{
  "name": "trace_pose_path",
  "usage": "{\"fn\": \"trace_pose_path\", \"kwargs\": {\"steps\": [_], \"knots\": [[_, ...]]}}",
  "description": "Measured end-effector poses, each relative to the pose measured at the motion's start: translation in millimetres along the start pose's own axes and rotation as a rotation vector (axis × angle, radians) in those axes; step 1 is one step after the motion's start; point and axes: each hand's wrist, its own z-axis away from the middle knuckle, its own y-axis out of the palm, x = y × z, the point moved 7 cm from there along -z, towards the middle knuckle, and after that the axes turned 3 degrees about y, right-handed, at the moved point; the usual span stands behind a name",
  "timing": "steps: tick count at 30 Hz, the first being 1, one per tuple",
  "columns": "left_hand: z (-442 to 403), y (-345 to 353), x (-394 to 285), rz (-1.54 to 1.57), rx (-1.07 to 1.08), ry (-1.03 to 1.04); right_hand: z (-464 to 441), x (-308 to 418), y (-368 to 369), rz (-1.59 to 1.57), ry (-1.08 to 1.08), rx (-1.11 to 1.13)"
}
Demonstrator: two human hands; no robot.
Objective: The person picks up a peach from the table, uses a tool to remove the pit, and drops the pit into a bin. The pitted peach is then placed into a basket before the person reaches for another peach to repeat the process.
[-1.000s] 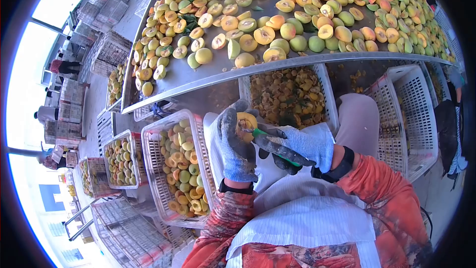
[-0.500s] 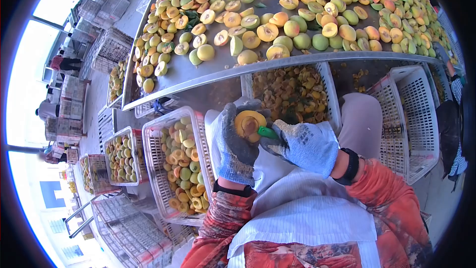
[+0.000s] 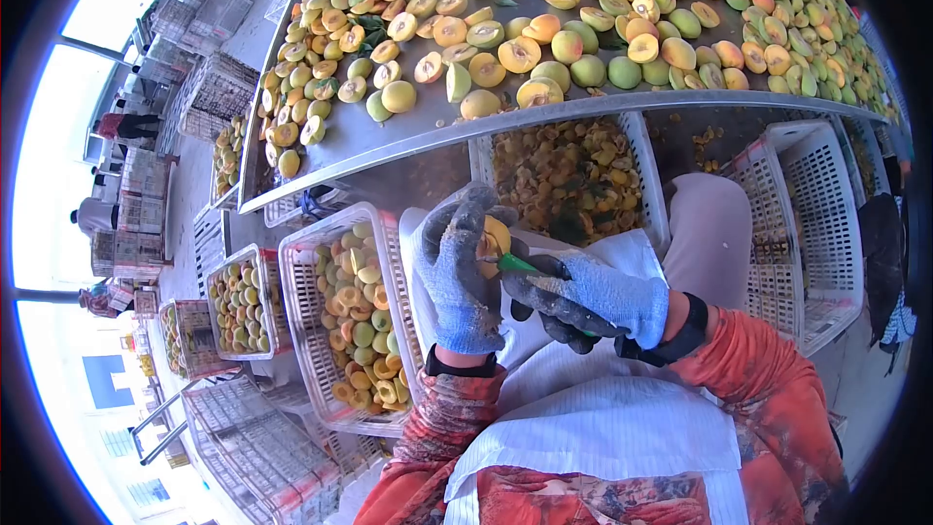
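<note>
My left hand (image 3: 461, 277), in a blue knitted glove with a dark grey palm, holds a halved yellow peach (image 3: 497, 235) above my lap. The gloved fingers wrap round the peach half and hide part of it. My right hand (image 3: 603, 299), gloved the same way, is closed on a small tool with a green handle (image 3: 518, 263). The tool's front end points at the cut side of the fruit; its tip is too small to make out.
A metal-edged table (image 3: 408, 151) bears many halved peaches (image 3: 520, 54). Beneath it a crate of brownish scraps (image 3: 569, 180) stands before my knees. To my left is a white crate of peach halves (image 3: 355, 321); empty-looking crates (image 3: 816, 224) stand right. Stacked crates and people are farther left.
The peach half has tilted, its cut face now turned more away from view. My right hand has rolled over, showing its dark fingers, with the tool still at the fruit.
</note>
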Motion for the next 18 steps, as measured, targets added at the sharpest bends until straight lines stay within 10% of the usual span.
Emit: {"fn": "trace_pose_path", "kwargs": {"steps": [4,6,7,13,18], "knots": [[-15,-14,9,-0.289,-0.037,0.063,-12,-7,-2,-0.186,0.090,0.105],[-23,-16,18,-0.113,-0.053,0.027,-22,5,-18,0.247,-0.224,-0.238],[-25,-17,24,0.024,-0.056,-0.052,-10,31,-10,0.969,-0.675,-0.636],[-18,1,10,-0.287,0.022,0.059,-3,15,-6,1.561,-0.418,-0.628],[-17,-7,5,-0.235,-0.079,0.178,-4,20,-2,1.057,-0.534,-0.434]]}}
